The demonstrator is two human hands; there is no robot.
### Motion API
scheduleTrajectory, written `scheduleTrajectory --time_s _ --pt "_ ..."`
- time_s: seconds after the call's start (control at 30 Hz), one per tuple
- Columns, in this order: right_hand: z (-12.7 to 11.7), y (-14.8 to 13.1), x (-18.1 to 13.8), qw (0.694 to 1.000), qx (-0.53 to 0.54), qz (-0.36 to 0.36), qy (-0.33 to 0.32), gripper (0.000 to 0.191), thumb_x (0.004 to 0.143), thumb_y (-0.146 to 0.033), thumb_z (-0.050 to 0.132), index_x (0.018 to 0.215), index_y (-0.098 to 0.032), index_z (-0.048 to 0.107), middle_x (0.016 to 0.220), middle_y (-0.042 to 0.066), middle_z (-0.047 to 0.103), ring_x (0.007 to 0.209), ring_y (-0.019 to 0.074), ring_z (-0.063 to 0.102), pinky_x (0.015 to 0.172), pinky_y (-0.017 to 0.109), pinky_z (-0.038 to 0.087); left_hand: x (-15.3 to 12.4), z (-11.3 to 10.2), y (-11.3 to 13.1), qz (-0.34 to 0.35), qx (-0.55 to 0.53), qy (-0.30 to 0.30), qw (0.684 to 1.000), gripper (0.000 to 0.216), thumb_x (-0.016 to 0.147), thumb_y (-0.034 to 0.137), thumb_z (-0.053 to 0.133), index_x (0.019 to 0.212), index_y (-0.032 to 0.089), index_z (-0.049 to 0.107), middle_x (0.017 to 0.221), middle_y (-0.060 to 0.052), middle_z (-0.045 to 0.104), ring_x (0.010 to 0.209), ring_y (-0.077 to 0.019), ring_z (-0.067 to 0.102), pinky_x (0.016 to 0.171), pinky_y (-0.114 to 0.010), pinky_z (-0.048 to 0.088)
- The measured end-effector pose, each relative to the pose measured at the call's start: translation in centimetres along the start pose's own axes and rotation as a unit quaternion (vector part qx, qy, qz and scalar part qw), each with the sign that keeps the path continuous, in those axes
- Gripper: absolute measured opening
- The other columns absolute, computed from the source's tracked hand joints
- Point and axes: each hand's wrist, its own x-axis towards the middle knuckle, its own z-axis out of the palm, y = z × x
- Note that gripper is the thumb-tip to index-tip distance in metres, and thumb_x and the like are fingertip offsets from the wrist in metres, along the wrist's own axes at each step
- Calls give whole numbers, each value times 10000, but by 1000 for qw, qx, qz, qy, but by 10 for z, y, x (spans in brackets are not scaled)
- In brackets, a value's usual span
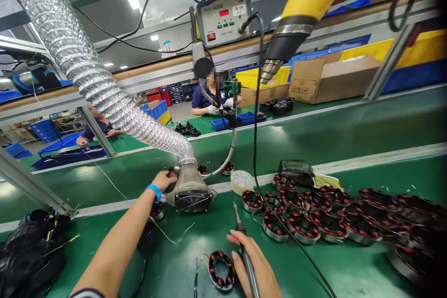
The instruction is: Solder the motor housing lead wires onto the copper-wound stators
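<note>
My right hand point(256, 267) is wrapped around a soldering iron point(248, 265), its tip pointing up and away over the bench. Just left of this hand, a ring-shaped motor stator point(221, 270) with red copper windings lies on the green surface, and loose wires point(196, 277) stand beside it. My left hand point(163, 181), with a blue band point(154, 193) at the wrist, reaches forward to the left side of the fume extractor nozzle point(190, 179). Its fingers are closed on a small dark thing, partly hidden, that I cannot make out. Another stator point(157, 211) sits under that wrist.
Several stators point(303, 228) crowd the right side. A roll of tape point(242, 181) stands mid-bench. Black housings with wires point(33, 251) lie at left. A silver duct point(104, 98), a yellow hot-air tool point(300, 4) and the soldering station point(225, 17) hang above. The iron's cable point(256, 125) crosses the bench.
</note>
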Motion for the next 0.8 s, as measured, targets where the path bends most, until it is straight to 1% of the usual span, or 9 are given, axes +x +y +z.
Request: scheduleTrajectory --time_s 0.1,0.2,0.27,0.33,0.43,0.53,0.6,0.7,0.8 --pt "-11 -6 5 999 0 -17 32 319 867 -190 472 1176 -256 513 968 41 696 875 193 678 750 315 574 -41 -44 -7 -7 -12 -4 1000 364 837 397 562 994 73 612 904 -87 650 823 -213 602 727 -314 478" --pt "-23 -8 7 996 15 -15 86 304 877 -213 473 1176 -249 515 998 55 691 870 198 660 755 328 553 -99 -83 0 8 -25 -35 999 433 772 462 586 1012 103 610 877 -63 648 793 -207 584 672 -288 461" --pt "-32 -8 8 991 21 14 130 299 874 -247 489 1170 -244 530 1029 73 679 847 207 643 754 348 534 -138 -94 18 76 -39 -104 991 427 760 467 600 1029 136 611 962 -53 639 859 -206 573 725 -284 458" --pt "-40 -9 10 983 24 56 173 306 863 -282 513 1162 -228 549 1054 99 662 800 211 624 767 385 509 -168 -88 44 158 -43 -166 973 389 750 437 630 1023 161 628 1071 -41 608 946 -205 556 810 -280 444" --pt "-49 -9 13 969 39 86 230 329 831 -305 556 1139 -188 562 1064 135 651 733 207 603 766 432 484 -181 -49 85 241 1 -258 936 313 748 410 660 922 150 661 1084 -42 604 957 -199 557 837 -264 434" --pt "-53 -8 17 957 53 70 276 340 801 -286 588 1116 -165 549 1072 148 649 737 207 604 744 431 486 -160 15 116 251 52 -317 913 286 743 391 675 864 132 655 930 -49 634 828 -191 596 747 -260 464" --pt "-55 -6 19 953 51 54 293 340 797 -270 589 1114 -158 540 1081 155 642 751 207 605 747 431 486 -140 60 130 219 145 -301 917 305 699 370 720 868 125 653 890 -71 637 829 -236 613 762 -311 478" --pt "-57 -4 20 951 36 41 304 342 803 -258 576 1123 -145 538 1083 169 636 775 217 604 747 437 483 -119 115 142 165 177 -236 941 376 697 312 722 987 90 633 1149 -180 557 962 -320 609 850 -414 477" --pt "-58 -3 20 952 29 46 302 346 817 -247 562 1146 -143 529 1082 169 635 798 221 600 750 434 481 -114 134 146 170 128 -206 955 482 748 326 673 1151 90 555 1251 -191 495 1031 -287 597 904 -391 476"
